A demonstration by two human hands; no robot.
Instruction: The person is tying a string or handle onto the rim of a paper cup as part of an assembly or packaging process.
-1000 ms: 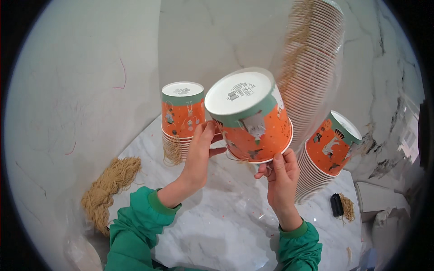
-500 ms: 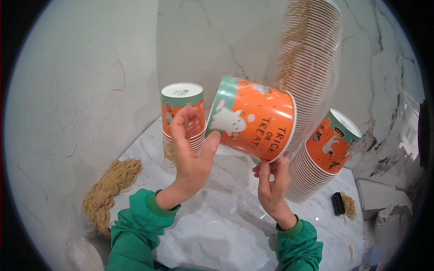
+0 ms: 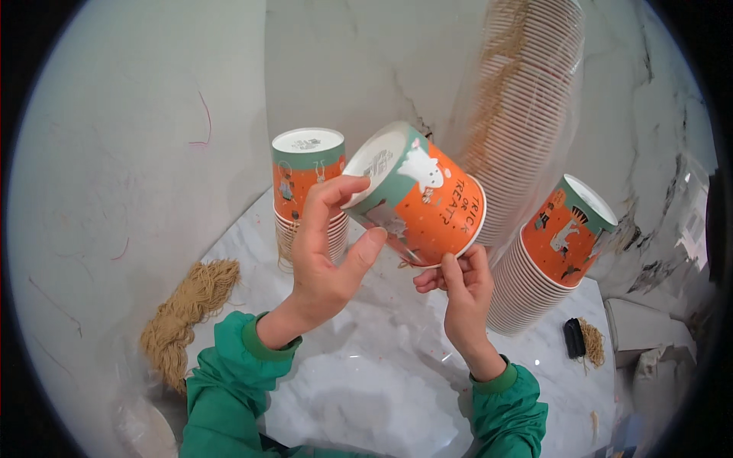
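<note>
The right hand (image 3: 467, 301) is pinching the tilted orange-and-green paper cup (image 3: 439, 206) by its rim; the left hand (image 3: 324, 263), loosely spread, is meeting the base. Compared with half a second earlier, the base is turning more into view, exposing end and side together. One cup stack (image 3: 299, 179) is standing beyond the left hand; tan yarn (image 3: 191, 305) is lying leftward. A marbled table (image 3: 366, 389) is extending beneath, a veined wall (image 3: 366, 61) rising beyond.

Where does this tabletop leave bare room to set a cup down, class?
Mostly the marble tabletop between the left sleeve and right sleeve; less between right sleeve and black object. Crowded: farther back, by left cup stack and right cup stack.
</note>
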